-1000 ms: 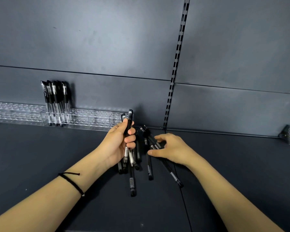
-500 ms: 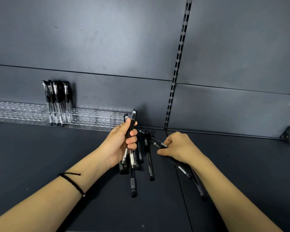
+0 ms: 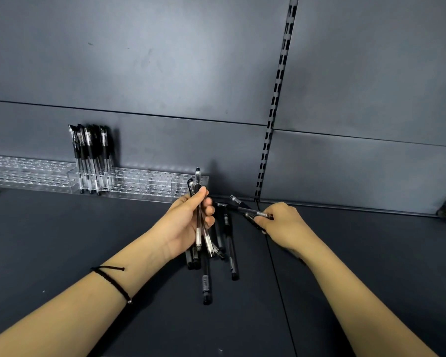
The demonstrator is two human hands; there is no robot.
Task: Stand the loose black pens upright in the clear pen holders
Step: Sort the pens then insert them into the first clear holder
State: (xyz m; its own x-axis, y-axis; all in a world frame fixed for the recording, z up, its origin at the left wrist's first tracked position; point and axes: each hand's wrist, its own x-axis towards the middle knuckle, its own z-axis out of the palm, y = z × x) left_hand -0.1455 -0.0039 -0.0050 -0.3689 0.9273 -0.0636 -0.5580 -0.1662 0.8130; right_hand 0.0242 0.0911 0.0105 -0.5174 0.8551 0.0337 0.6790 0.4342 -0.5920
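Since the earlier frame, my right hand (image 3: 281, 224) has drawn its pens (image 3: 258, 215) up. Their tails trailed on the shelf (image 3: 62, 240) past the wrist, and now I can't see them behind the hand. Its fingers are curled round those pens, whose far ends stick out to the left. My left hand (image 3: 188, 220) has barely shifted; thumb and curled fingers grip a bundle (image 3: 198, 228) of pens held near upright, tops above the thumb, just in front of the right end of the holders (image 3: 144, 185). Loose pens (image 3: 231, 253) lie on the shelf between and below the two hands, some partly under the left palm. Stood pens (image 3: 90, 155) sit upright in one holder section well to the left, against the back panel (image 3: 165, 60). A black cord (image 3: 111, 278) circles the left wrist.
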